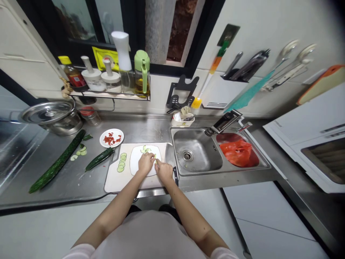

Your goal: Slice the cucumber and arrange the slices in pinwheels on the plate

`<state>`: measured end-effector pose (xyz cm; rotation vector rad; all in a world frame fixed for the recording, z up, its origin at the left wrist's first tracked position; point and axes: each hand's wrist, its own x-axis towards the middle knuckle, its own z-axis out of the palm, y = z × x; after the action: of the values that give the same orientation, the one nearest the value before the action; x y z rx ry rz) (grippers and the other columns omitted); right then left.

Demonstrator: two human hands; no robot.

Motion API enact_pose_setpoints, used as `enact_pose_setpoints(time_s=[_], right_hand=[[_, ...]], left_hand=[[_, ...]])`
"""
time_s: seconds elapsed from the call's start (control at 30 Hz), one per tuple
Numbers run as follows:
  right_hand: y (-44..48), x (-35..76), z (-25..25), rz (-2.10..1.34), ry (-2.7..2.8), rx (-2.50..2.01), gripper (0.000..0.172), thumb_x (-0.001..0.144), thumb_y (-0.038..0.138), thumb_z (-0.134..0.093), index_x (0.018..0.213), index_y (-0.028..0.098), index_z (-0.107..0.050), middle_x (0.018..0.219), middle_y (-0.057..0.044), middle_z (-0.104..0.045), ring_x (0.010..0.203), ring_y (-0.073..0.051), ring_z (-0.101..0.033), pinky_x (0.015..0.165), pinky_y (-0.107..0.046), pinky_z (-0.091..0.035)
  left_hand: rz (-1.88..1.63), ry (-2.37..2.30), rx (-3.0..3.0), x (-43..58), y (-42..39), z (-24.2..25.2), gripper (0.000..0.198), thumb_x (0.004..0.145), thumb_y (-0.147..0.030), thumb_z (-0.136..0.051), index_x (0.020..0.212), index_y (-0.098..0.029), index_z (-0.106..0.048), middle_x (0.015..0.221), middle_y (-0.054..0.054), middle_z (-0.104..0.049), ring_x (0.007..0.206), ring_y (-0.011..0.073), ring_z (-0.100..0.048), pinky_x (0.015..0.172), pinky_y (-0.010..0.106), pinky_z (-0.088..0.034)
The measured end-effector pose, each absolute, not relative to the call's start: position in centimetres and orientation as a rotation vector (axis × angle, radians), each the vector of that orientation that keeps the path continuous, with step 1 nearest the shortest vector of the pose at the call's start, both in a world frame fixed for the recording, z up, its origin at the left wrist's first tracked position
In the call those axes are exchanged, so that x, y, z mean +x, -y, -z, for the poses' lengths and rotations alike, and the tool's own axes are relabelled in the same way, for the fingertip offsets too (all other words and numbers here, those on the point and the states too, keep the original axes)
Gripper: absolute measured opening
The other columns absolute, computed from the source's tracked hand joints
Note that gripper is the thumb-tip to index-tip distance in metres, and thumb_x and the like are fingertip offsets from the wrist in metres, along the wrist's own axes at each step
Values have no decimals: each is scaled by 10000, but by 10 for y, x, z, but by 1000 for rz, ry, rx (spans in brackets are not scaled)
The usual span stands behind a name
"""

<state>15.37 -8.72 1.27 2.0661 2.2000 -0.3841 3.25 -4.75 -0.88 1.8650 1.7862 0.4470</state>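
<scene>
Both hands are over a white square plate [135, 163] lying on a pale cutting board [113, 181]. My left hand [146, 162] has its fingers bent together near the plate's middle. Close beside it, my right hand [164, 171] is closed, its fingertips almost meeting the left ones. A small green piece shows between the fingertips; which hand grips it is too small to tell. Curved cucumber slices [146, 149] rest at the plate's back edge. A row of overlapping cucumber slices [122, 162] lies on the board's left. The black knife handle [175, 175] is just right of my right hand.
Left of the board are a long cucumber [58, 162], a cut cucumber piece [99, 159], cucumber scraps [81, 151] and a round plate with red bits [111, 138]. A steel pot [63, 120] stands behind them. The sink [199, 158] is at right, with a red bag [238, 153] in its second basin.
</scene>
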Motion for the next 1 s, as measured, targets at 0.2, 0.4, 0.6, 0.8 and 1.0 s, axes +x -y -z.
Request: enact_pose_setpoints(time_s=[0.2, 0.4, 0.6, 0.8, 1.0], right_hand=[[82, 153, -13, 389, -2189, 2054, 377, 986, 339, -371, 1304, 241, -549, 931, -116, -723, 904, -211, -665, 779, -300, -388], [80, 154, -15, 387, -2192, 2067, 376, 979, 334, -382, 1306, 245, -545, 930, -111, -724, 906, -211, -667, 789, -302, -384], [80, 153, -16, 372, -2182, 2058, 356, 977, 335, -372, 1257, 241, -570, 918, -112, -722, 897, -215, -668, 789, -309, -386], [78, 152, -16, 359, -2190, 2061, 331, 959, 311, -400, 1217, 219, -585, 904, -110, -719, 902, -213, -669, 778, -300, -385], [79, 152, -16, 337, -2177, 2070, 329, 954, 323, -401, 1210, 231, -585, 894, -97, -721, 881, -212, -671, 777, -306, -391]], left_hand=[[-448, -1788, 1851, 33, 44, 10, 193, 899, -297, -549, 994, -223, -699, 1014, 70, -650, 1018, 226, -563, 855, 317, -423], [-465, -1784, 1856, 34, 42, 10, 189, 899, -292, -549, 984, -219, -702, 1014, 67, -645, 1030, 225, -559, 858, 311, -420], [-478, -1777, 1864, 33, 43, 12, 195, 905, -311, -545, 987, -234, -704, 986, 67, -633, 1023, 226, -555, 853, 313, -422], [-473, -1776, 1867, 33, 43, 13, 205, 908, -317, -542, 992, -230, -708, 1006, 70, -635, 1038, 227, -552, 854, 310, -424], [-467, -1786, 1890, 33, 43, 13, 198, 904, -319, -549, 986, -236, -709, 984, 55, -651, 1010, 220, -560, 837, 304, -430]])
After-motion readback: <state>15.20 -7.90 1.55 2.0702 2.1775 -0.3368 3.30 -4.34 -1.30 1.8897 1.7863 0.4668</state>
